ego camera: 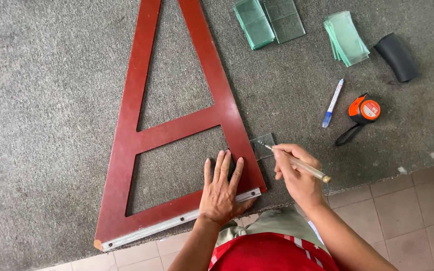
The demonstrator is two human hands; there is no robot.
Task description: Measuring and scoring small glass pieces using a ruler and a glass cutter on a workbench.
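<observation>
My right hand (297, 168) is clenched around a slim glass cutter (297, 162), pen-fashion; its long axis runs from the brass end at lower right up to the tip at upper left. That tip touches a small clear glass piece (263, 146), which lies just up and left of this hand, against the right edge of the red wooden square (177, 128). My left hand (222, 188) lies flat with fingers spread, gripping nothing, pressing the square's lower right corner onto the grey carpeted table (51, 100). The right hand is the nearer one to the glass. Further out I see a blue marker (333, 103), an orange tape measure (364, 110), stacked glass panes (346, 37) and a black curved piece (397, 56).
</observation>
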